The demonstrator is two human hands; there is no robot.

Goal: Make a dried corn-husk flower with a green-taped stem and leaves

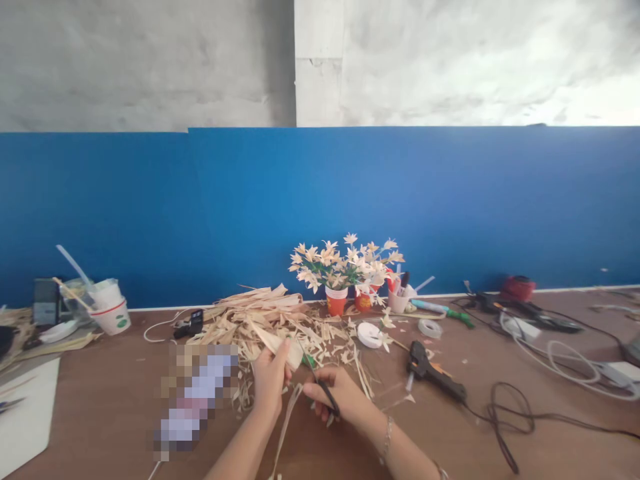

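My left hand point(271, 377) pinches a pale, dry piece of husk point(274, 341) that tapers to a point at the upper left. In my right hand point(336, 393) is a pair of black-handled scissors point(327, 397), with its blades pointing up toward the husk's right edge. Whether the blades touch the husk I cannot tell. A long thin husk strip point(287, 433) hangs down between my two hands. Behind them spreads a heap of dry husks and cut scraps point(225, 317). Something small and green point(309, 361) shows just beyond the scissors.
Pale husk flowers point(345, 263) stand in red cups point(337, 303) at the back. Right of them lie a tape roll point(430, 328) and a black glue gun point(433, 373) with its cord. White cables point(560, 360) trail at far right; a paper cup point(111, 317) stands left.
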